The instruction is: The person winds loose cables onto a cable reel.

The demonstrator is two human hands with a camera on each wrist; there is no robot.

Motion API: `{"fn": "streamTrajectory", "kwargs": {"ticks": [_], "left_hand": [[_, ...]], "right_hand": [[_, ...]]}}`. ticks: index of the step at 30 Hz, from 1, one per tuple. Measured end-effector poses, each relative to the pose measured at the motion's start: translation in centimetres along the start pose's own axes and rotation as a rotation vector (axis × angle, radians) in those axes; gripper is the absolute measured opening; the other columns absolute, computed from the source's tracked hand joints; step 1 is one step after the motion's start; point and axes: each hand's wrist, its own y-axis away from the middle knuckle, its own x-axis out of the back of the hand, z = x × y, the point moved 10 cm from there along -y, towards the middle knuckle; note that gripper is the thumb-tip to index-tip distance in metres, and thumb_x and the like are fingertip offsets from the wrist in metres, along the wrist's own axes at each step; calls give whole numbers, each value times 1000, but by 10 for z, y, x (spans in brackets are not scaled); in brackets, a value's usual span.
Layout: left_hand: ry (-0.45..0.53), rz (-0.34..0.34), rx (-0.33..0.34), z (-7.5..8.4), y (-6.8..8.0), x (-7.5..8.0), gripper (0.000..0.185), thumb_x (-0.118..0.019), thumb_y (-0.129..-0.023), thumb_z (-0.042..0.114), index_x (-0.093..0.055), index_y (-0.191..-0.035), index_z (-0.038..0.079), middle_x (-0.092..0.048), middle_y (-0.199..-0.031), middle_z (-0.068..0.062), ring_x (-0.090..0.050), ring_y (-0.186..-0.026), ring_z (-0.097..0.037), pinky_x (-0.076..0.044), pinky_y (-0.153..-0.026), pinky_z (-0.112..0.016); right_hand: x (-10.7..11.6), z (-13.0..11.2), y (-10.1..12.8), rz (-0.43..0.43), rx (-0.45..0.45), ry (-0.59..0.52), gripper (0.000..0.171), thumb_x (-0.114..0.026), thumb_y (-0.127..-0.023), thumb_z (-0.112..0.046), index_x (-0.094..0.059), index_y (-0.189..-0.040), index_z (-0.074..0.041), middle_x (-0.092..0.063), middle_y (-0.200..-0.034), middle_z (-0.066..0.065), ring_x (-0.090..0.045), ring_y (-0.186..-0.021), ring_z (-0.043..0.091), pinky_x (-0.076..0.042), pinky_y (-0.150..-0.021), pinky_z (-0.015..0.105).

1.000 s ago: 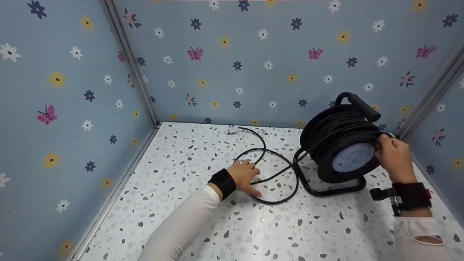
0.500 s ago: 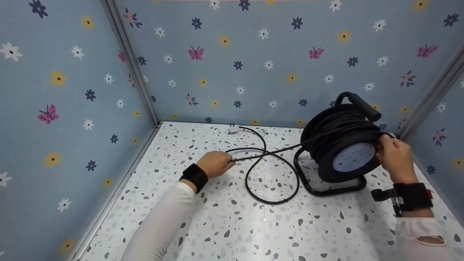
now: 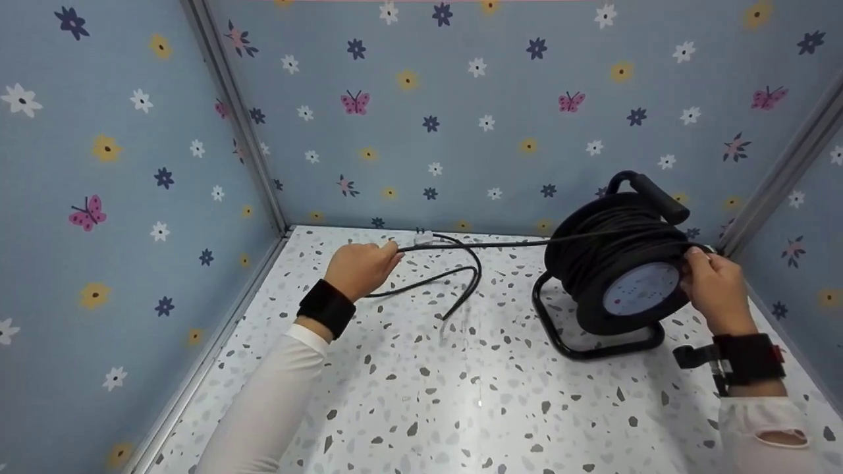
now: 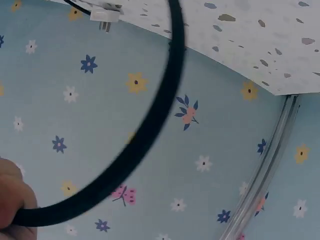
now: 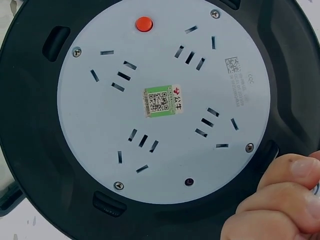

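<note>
A black cable reel (image 3: 625, 263) on a tube stand (image 3: 596, 349) sits at the right of the speckled floor. My right hand (image 3: 697, 264) grips its rim at the right side; the right wrist view shows those curled fingers (image 5: 280, 200) beside the pale socket face (image 5: 165, 100) with a red button (image 5: 144, 23). My left hand (image 3: 387, 254) pinches the black cable (image 3: 487, 245), lifted off the floor, and it runs nearly straight to the reel. A slack bend of cable (image 3: 461, 289) hangs below. The left wrist view has the cable (image 4: 150, 130) curving from my fingers (image 4: 12, 200).
A white plug (image 3: 423, 235) at the cable's end lies near the back wall, also seen as the plug (image 4: 105, 15) in the left wrist view. Flowered blue walls (image 3: 461, 118) close in the left, back and right. The reel's carry handle (image 3: 658, 194) sticks up.
My left hand closed on the cable on the floor, lifted it and drew it back and left. The big floor loop has pulled out and the run to the reel has tightened. Right hand unmoved.
</note>
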Motion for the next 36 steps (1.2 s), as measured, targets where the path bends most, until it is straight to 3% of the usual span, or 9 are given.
{"fn": "streamTrajectory", "kwargs": {"ticks": [5, 8, 10, 14, 19, 22, 26, 30, 36], "left_hand": [[203, -254, 47, 3, 21, -42, 28, -63, -112, 29, -63, -91, 10, -52, -62, -1, -39, -53, -14, -32, -56, -32], [371, -371, 165, -11, 39, -67, 18, -69, -108, 23, -73, -97, 9, -69, -76, -6, -53, -64, -17, -44, -65, -37], [469, -403, 270, -26, 52, -79, 14, -71, -106, 17, -79, -102, 7, -75, -85, -9, -57, -70, -19, -48, -71, -40], [600, -384, 448, -57, 74, -88, 21, -68, -107, 18, -82, -102, 4, -75, -90, -10, -55, -71, -18, -46, -73, -38], [672, -221, 551, -84, 80, -71, 36, -66, -107, 20, -68, -73, 7, -52, -68, -1, -42, -62, -16, -37, -67, -34], [639, -127, 538, -90, 75, -53, 46, -68, -106, 20, -55, -62, 15, -37, -57, 6, -35, -54, -15, -33, -61, -33], [525, -76, 440, -82, 66, -36, 50, -68, -102, 17, -42, -60, 22, -30, -55, 10, -31, -52, -12, -30, -61, -32], [462, -70, 342, -61, 61, -32, 50, -67, -99, 14, -34, -63, 24, -28, -58, 10, -29, -55, -11, -29, -62, -32], [461, -71, 188, -18, 55, -33, 50, -67, -98, 14, -32, -65, 26, -24, -59, 13, -24, -55, -6, -26, -61, -28]], "right_hand": [[2, 3, 0, 10, 1, 23, 49, -46, -115, -41, -64, -80, -12, -53, -56, -13, -49, -49, 5, -40, -49, 23], [5, 5, 0, 15, -3, 24, 49, -46, -115, -42, -64, -81, -12, -52, -56, -13, -49, -50, 5, -41, -48, 23], [6, 7, -1, 11, -6, 15, 48, -46, -115, -42, -64, -81, -13, -53, -57, -13, -50, -51, 4, -41, -49, 22], [8, 12, -2, -3, -26, -7, 47, -45, -115, -41, -65, -82, -14, -53, -59, -13, -50, -52, 4, -42, -50, 22], [11, 15, -3, -11, -33, -15, 48, -44, -115, -42, -64, -80, -16, -51, -57, -12, -48, -49, 5, -41, -47, 23], [13, 17, -5, -4, -27, 4, 51, -43, -115, -43, -64, -77, -16, -52, -55, -12, -47, -47, 6, -41, -47, 23], [18, 23, -8, 18, -24, 65, 54, -42, -114, -46, -65, -74, -18, -54, -55, -15, -50, -49, 6, -42, -50, 23], [20, 35, -10, 31, -29, 148, 57, -41, -114, -47, -65, -73, -15, -56, -58, -17, -52, -55, 7, -43, -57, 24], [16, 60, -12, -5, -59, 214, 57, -37, -114, -46, -59, -73, -13, -55, -55, -14, -51, -54, 10, -40, -57, 30]]}}
